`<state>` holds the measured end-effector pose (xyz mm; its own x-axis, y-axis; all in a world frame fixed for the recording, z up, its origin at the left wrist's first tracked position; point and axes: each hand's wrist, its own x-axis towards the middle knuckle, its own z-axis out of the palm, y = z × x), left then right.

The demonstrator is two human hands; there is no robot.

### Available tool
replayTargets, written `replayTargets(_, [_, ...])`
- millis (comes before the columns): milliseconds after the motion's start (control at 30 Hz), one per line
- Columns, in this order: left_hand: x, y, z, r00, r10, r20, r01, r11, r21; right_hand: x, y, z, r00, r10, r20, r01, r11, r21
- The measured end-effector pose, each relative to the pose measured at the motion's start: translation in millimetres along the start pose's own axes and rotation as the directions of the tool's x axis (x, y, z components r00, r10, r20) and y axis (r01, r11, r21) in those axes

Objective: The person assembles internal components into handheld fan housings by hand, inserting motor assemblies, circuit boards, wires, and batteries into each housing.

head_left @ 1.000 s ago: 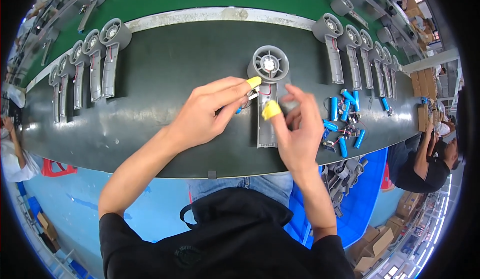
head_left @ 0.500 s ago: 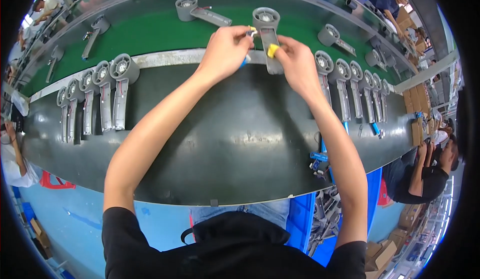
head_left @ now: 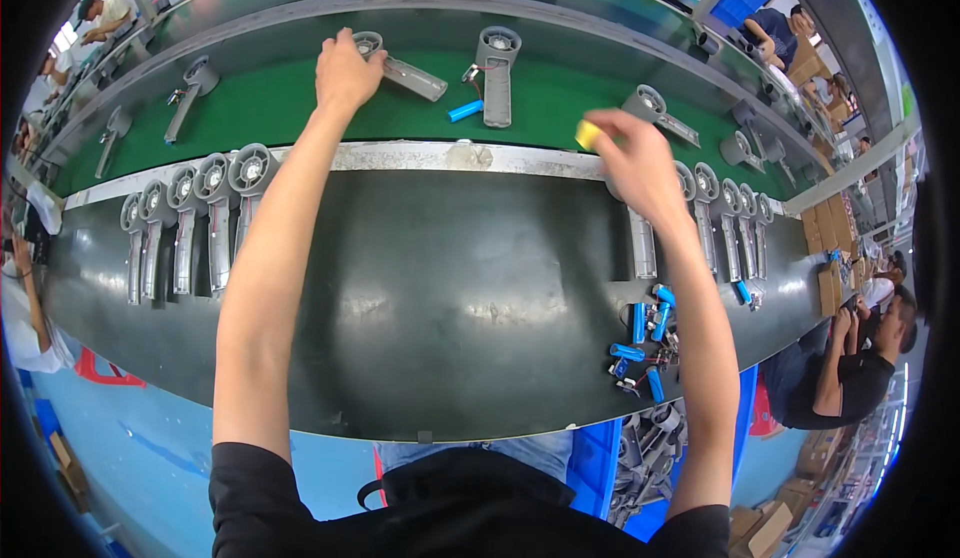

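My left hand (head_left: pixel 347 76) is closed round the round head of a grey handheld fan housing (head_left: pixel 415 80), which lies on the green belt (head_left: pixel 290 88). Right of it lies another grey fan housing (head_left: pixel 497 88), with a small wired board by its neck and a blue cylindrical battery (head_left: pixel 466 111) beside its handle. My right hand (head_left: pixel 645 163) hovers above the belt's near edge, holding nothing I can see. Its thumb and forefinger are apart, and a yellow cover or piece (head_left: pixel 588 136) sits at the thumb tip. Beneath that hand a grey fan housing (head_left: pixel 642 243) is partly hidden.
Rows of fan housings (head_left: pixel 183 238) line both sides of the dark worktable (head_left: pixel 450 358). Several blue batteries with wired boards (head_left: pixel 638 323) lie by my right forearm. Blue bins (head_left: pixel 595 468) with grey parts stand below. Other people work at both sides.
My hands have left the middle fan housing, which now lies on the belt with a battery beside it. The left hand moved left onto another housing; the right drew back rightward.
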<state>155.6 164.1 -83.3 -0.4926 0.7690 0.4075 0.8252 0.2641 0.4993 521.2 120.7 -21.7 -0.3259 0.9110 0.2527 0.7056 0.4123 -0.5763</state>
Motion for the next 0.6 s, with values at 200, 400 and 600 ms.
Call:
replayTargets(200, [-41.7,24.3,-55.1,0.963,0.227,-0.143,-0.256,0.936,-0.240,-130.0,0.9,-81.1,0.901,0.376,0.217,-0.387,0.922,0.009])
replayTargets(400, [-176.3,73.0,-96.6,0.875,0.381,0.299,-0.133,0.782,-0.608,-206.2,3.4,-88.7,0.943,0.309,0.124,-0.302,0.950,-0.077])
replayTargets(600, [-236.0,83.5,-84.9,0.782,0.571,0.250,-0.274,0.675,-0.685,-238.7,-5.5,-60.7,0.980,0.156,0.121,-0.137,0.979,-0.149])
